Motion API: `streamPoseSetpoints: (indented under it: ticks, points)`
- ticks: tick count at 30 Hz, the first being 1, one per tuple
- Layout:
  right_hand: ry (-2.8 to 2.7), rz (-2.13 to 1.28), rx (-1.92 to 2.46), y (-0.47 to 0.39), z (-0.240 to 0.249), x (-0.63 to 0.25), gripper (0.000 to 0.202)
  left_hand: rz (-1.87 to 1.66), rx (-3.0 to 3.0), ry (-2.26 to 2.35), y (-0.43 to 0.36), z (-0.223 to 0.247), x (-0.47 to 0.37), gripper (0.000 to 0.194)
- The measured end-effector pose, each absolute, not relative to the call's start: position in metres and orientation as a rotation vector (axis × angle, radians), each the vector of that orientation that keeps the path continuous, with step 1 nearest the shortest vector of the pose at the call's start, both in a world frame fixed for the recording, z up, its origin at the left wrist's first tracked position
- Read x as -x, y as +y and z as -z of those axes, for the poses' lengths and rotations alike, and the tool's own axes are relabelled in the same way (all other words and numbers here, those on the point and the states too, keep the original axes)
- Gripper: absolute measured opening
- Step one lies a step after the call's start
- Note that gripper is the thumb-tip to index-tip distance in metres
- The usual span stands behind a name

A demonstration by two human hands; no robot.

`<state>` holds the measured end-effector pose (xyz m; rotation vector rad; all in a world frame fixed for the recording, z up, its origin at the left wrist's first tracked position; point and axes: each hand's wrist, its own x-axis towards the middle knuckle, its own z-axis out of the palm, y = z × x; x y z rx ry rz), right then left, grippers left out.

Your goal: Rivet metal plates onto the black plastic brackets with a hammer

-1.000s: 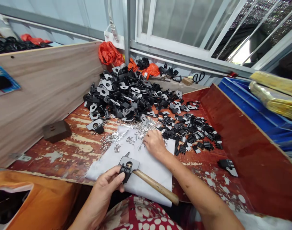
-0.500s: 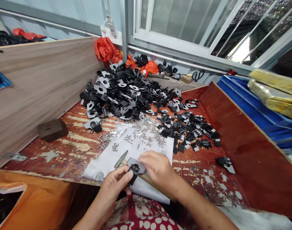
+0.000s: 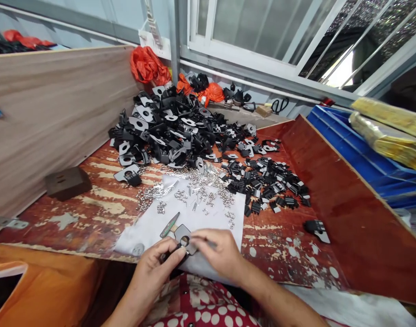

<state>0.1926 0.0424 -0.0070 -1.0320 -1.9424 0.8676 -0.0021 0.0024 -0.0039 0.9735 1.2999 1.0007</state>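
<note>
My left hand [image 3: 158, 263] grips a black part with a grey plate [image 3: 183, 232] that has a round hole. My right hand [image 3: 218, 250] is at the plate's right side, fingers bent and close together; what its fingertips hold, if anything, is too small to make out. Just behind the part, the green head of a hammer [image 3: 169, 225] lies on a white sheet [image 3: 142, 227]. Small silvery pins and rivets [image 3: 194, 179] are scattered over the sheet's far half.
A big heap of black and grey parts [image 3: 173, 131] stands behind the sheet, with smaller black clips [image 3: 269, 181] to its right. A dark block [image 3: 67, 182] sits at the left. Wooden boards [image 3: 358, 204] wall the table; a blue crate [image 3: 364, 145] is beyond the right one.
My left hand has moved slightly left and turned the part, so its plate now points more away and its hole shows. My right hand has shifted slightly left and down beside the plate.
</note>
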Motion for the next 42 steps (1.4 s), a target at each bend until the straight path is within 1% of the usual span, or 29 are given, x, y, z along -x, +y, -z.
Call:
streamPoseSetpoints:
  ticks: [2,4,6,8,11,13,17,18,19,21,23,24,26,30,36,42]
  points:
    - [-2.081,-0.690,1.091,0.073,0.006,-0.197,0.018,-0.996,-0.974,1.291,0.001,0.002,0.006,0.040]
    - [-2.371,-0.372,1.110,0.106,0.003,-0.198,0.021,-1.001,-0.953,1.276,-0.001,0.002,0.010,0.038]
    - [-2.689,-0.109,1.039,0.135,0.001,-0.192,0.019,-1.007,-0.894,1.258,-0.003,0.003,0.012,0.036]
    - [-2.911,-0.011,0.903,0.154,0.000,-0.180,0.017,-1.016,-0.806,1.234,-0.004,0.006,0.014,0.035]
    - [-3.030,-0.037,0.739,0.166,0.002,-0.160,0.020,-1.033,-0.676,1.213,-0.004,0.011,0.015,0.037]
    - [-3.054,-0.037,0.698,0.168,0.003,-0.152,0.018,-1.058,-0.605,1.200,-0.003,0.011,0.016,0.037]
    - [-2.992,-0.027,0.786,0.165,-0.005,-0.157,0.015,-1.111,-0.488,1.117,0.002,0.004,0.021,0.035]
    - [-2.925,-0.075,0.833,0.161,-0.009,-0.161,0.014,-1.123,-0.459,1.091,0.003,0.001,0.022,0.034]
    - [-2.818,-0.174,0.881,0.155,-0.014,-0.166,0.014,-1.137,-0.430,1.067,0.004,-0.002,0.023,0.033]
    - [-2.513,-0.480,0.946,0.135,-0.024,-0.176,0.012,-1.162,-0.374,1.017,0.006,-0.006,0.024,0.031]
    - [-2.213,-0.764,0.939,0.109,-0.032,-0.181,0.009,-1.179,-0.334,0.985,0.009,-0.006,0.022,0.034]
    - [-2.128,-0.841,0.914,0.096,-0.035,-0.182,0.008,-1.186,-0.324,0.979,0.010,-0.006,0.020,0.036]
    - [-2.053,-0.890,0.849,0.074,-0.039,-0.179,0.008,-1.185,-0.328,0.977,0.013,-0.003,0.015,0.037]
    - [-2.046,-0.768,0.767,0.057,-0.039,-0.166,0.010,-1.175,-0.355,0.983,0.015,0.001,0.005,0.037]
    - [-2.126,-0.589,0.837,0.053,-0.037,-0.159,0.013,-1.220,-0.345,0.995,0.011,-0.001,0.004,0.036]
    - [-2.217,-0.267,0.800,0.042,-0.037,-0.154,0.015,-1.244,-0.311,0.948,0.009,-0.003,0.005,0.029]
